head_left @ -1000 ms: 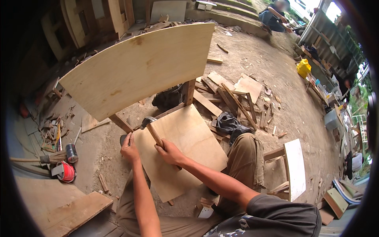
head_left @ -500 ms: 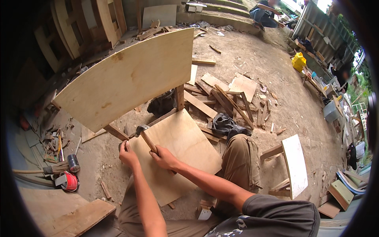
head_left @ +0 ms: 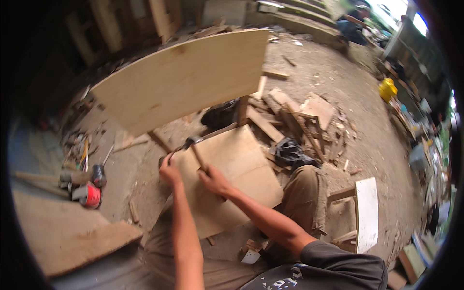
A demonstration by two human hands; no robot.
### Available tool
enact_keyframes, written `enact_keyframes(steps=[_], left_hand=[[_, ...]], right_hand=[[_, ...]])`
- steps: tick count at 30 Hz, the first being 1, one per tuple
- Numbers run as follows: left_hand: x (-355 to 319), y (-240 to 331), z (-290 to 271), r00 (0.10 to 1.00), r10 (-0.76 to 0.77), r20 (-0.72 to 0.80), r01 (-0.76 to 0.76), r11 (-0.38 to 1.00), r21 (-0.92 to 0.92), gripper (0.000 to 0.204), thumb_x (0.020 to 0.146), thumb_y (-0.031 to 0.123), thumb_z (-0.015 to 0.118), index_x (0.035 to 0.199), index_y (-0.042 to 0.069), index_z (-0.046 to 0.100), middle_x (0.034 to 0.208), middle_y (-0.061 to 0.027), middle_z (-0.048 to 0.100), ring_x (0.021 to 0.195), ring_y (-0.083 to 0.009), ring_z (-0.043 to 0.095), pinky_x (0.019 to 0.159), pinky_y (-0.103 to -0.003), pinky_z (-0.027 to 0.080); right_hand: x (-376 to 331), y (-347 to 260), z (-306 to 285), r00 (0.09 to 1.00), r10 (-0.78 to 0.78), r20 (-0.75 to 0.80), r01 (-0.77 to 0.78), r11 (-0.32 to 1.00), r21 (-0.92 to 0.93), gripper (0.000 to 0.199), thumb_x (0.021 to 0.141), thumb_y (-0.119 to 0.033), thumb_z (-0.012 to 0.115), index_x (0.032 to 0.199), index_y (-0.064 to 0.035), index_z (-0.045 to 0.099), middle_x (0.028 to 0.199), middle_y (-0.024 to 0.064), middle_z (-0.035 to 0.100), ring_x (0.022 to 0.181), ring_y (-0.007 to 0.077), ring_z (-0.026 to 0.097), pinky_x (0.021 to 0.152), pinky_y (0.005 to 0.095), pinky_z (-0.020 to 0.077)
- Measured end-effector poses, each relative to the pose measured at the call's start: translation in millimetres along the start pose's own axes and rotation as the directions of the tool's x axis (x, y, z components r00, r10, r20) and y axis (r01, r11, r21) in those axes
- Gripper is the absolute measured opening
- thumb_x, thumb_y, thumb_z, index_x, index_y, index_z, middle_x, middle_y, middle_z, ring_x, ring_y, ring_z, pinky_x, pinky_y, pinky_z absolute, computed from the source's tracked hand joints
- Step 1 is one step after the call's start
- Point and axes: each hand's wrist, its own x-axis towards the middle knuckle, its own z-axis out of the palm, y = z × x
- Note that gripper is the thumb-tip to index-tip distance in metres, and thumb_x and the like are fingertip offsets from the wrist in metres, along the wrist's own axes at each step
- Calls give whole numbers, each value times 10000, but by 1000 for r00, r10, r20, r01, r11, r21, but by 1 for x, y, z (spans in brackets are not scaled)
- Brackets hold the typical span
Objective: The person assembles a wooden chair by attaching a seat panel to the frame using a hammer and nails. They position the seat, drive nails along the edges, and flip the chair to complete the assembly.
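At plywood panel corner | left hand is seemingly steadying it, fingers curled, contents unclear | right hand is wrapping fingers round hammer, apparently for control

At eleven o'clock, a curved pale plywood panel partly hides a black bundle. Toward eight, blur obscures whether the bare left hand holds anything.

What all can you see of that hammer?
The hammer has a dark, metal-looking head and a brown handle that looks wooden. The right hand grips the handle. The hammer slants, head away from the person, near the far edge of the pale flat panel. Whether the head touches anything, I cannot tell.
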Motion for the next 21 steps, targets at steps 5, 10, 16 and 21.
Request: enact_keyframes(steps=[5,10,16,21], left_hand=[[-3,7,1,999,34,-39,-37,997,-73,163,871,136,680,973,31,751,956,-172,719,877,-345,687,779,-381,521],[-8,8,-1,994,33,-104,-37,999,-38,151,849,155,702,942,46,749,925,-129,716,876,-321,669,776,-389,514],[-10,3,1,994,-8,-111,0,998,-68,127,839,108,694,939,60,755,946,-101,726,913,-299,666,819,-380,507],[-11,6,0,995,-37,-90,34,999,-36,165,843,123,699,965,24,750,968,-134,726,899,-301,682,803,-373,516]], right_hand=[[-7,5,-2,999,-46,-28,48,997,66,168,998,-222,554,979,-55,564,727,6,545,581,97,478,496,293,410],[-12,-19,-3,982,131,134,-152,976,158,155,1000,-175,534,955,-27,545,717,1,530,631,85,496,549,276,421],[-13,-34,2,991,31,126,-36,999,32,232,1015,-230,532,969,-3,541,686,68,535,614,137,505,559,323,428],[-8,-42,3,995,-23,94,39,985,-170,296,1016,-274,534,988,21,531,656,179,566,566,278,547,554,406,431]])
